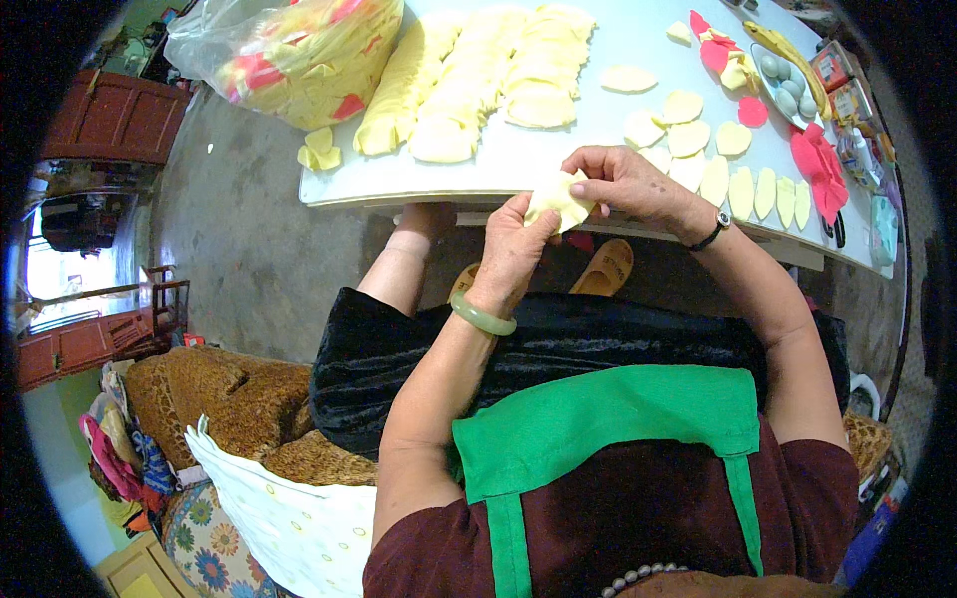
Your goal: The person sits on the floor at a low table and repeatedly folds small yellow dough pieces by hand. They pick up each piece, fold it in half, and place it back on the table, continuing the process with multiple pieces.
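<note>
Between my two hands, just off the front edge of the white table (pixel 336 193), is a pale yellow petal-shaped piece (pixel 559 200), thin and slightly ruffled. My left hand (pixel 521 238) pinches its lower left side. My right hand (pixel 617 183) grips its right side with thumb and fingers. To the right of my hands lie several loose yellow oval pieces (pixel 688 139) and a row of narrower ones (pixel 741 193) along the edge. Beyond my hands, overlapping yellow pieces form long rows (pixel 540 67). The material of the pieces cannot be told.
A clear plastic bag (pixel 321 60) of yellow and red pieces stands at the back left. On the right are red pieces (pixel 819 168), a dish (pixel 764 60) of pale egg-shaped objects, black-handled scissors (pixel 839 228) and small packages (pixel 831 67). A brown furry cover (pixel 224 396) lies to my left.
</note>
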`<state>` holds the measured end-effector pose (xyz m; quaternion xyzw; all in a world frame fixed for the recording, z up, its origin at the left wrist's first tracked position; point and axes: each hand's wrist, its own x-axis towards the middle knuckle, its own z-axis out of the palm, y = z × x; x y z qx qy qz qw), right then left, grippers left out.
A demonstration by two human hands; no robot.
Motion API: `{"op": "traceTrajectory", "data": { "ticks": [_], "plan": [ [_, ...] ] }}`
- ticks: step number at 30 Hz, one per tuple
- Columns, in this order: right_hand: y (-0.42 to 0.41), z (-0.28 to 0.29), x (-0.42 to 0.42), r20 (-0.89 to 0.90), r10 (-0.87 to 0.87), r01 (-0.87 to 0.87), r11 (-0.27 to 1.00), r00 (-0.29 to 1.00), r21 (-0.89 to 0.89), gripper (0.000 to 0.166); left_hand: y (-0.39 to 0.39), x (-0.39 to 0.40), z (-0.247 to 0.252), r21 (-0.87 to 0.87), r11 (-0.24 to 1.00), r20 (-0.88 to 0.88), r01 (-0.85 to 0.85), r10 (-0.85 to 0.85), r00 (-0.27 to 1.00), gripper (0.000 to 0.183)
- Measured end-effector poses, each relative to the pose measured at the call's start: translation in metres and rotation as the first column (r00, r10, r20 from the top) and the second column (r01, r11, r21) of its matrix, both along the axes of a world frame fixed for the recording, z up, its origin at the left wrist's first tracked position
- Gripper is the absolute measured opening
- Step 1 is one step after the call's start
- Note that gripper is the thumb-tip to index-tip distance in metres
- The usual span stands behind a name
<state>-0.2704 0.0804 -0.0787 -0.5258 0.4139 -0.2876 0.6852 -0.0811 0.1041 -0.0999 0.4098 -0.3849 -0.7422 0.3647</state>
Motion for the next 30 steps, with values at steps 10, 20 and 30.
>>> {"op": "traceTrajectory", "data": {
  "ticks": [10,20,30],
  "plan": [
    [0.001,0.006,0.000,-0.309,-0.025,-0.087,0.936,0.951,-0.342,0.020,-0.004,0.002,-0.002,-0.005,0.994,0.056,-0.111,0.112,0.992,0.018],
    [0.000,0.001,0.000,-0.279,-0.090,-0.034,0.911,0.956,-0.412,0.018,-0.005,0.002,-0.004,0.069,0.988,0.036,-0.138,0.136,0.990,0.021],
    [-0.006,-0.015,-0.007,0.008,-0.010,0.011,0.987,1.000,-0.161,0.016,-0.005,0.004,-0.003,0.025,0.989,-0.010,-0.149,0.149,0.989,0.022]
  ]
}}
